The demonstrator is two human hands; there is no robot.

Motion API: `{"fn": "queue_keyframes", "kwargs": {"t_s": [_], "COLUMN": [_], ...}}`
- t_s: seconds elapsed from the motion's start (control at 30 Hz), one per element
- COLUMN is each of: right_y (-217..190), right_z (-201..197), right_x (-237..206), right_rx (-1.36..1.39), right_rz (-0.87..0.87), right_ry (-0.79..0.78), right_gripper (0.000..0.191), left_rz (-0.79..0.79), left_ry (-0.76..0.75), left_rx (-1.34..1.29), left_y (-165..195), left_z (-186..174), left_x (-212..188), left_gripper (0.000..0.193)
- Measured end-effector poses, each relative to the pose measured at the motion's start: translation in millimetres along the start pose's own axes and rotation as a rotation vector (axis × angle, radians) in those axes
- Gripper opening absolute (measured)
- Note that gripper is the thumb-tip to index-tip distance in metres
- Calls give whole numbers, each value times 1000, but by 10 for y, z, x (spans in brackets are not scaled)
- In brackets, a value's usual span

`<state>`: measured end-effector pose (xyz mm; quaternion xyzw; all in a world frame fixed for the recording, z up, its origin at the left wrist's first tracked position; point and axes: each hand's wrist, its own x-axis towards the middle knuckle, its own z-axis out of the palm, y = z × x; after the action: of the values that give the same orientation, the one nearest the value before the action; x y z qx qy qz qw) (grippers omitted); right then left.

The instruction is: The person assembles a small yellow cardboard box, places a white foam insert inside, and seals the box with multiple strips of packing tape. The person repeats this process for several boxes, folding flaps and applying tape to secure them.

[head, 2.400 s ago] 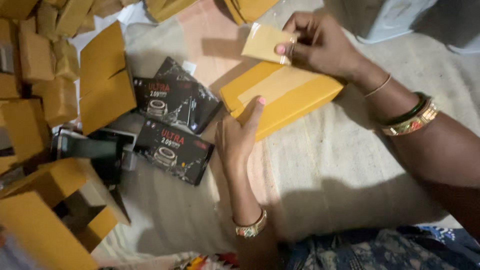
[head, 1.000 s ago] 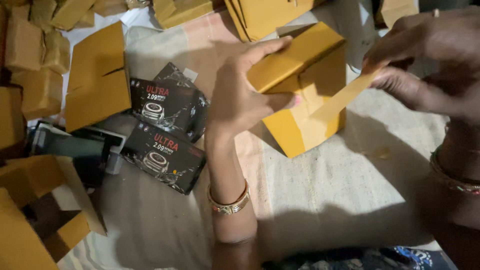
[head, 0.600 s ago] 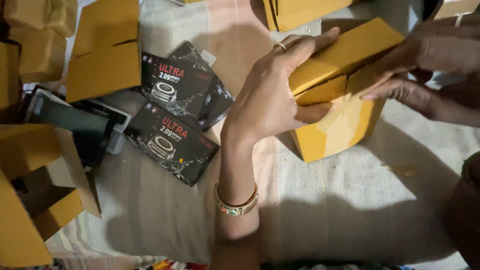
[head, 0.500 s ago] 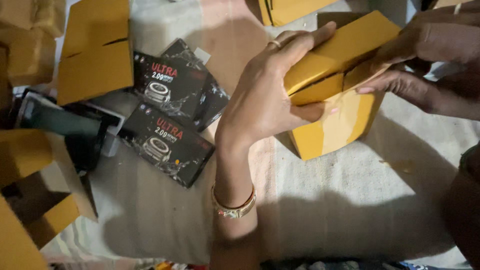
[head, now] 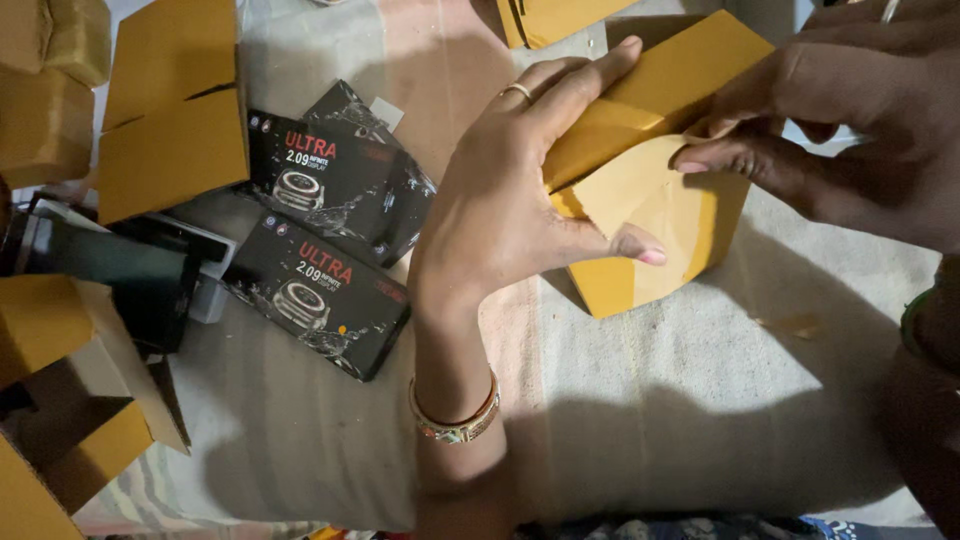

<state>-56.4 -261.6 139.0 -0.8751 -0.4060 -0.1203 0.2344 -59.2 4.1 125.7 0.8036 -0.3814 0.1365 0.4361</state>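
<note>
A yellow cardboard box (head: pixel 660 215) stands half folded on the pale cloth, right of centre. My left hand (head: pixel 520 190) clasps its left side, fingers laid over the top panel and thumb pressed on the front flap. My right hand (head: pixel 850 130) comes in from the upper right and pinches the box's upper right flap with its fingertips. A ring shows on the left hand and a bangle on its wrist.
Two black printed product boxes (head: pixel 325 255) lie left of my left hand. Flat yellow cardboard blanks (head: pixel 170 110) and folded yellow boxes (head: pixel 45 100) crowd the left edge, with a dark green item (head: pixel 95 265) among them. More yellow cardboard (head: pixel 560 18) lies at the top.
The yellow box was lifted from flat on the cloth and folded into shape. Both hands closed on it, and the front flap has now bent down under my left thumb.
</note>
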Motion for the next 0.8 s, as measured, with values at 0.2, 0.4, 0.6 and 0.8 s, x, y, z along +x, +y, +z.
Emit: {"fn": "queue_keyframes", "kwargs": {"t_s": [0.2,0.4,0.6,0.8], "right_y": [-61,-30,238,503], "right_z": [-15,-14,-61,-222], "right_x": [99,12,-25,127], "right_rx": [94,62,182,48], "right_rz": [-15,83,135,130], "right_ry": [106,200,281,-23], "right_gripper": [20,26,64,76], "left_rz": [-76,-24,-12,-14], "left_ry": [117,143,67,159], "left_rx": [161,149,172,100], "left_y": [110,35,164,220], "left_z": [171,306,210,439], "left_x": [0,-7,20,154], "left_gripper": [81,63,67,69]}}
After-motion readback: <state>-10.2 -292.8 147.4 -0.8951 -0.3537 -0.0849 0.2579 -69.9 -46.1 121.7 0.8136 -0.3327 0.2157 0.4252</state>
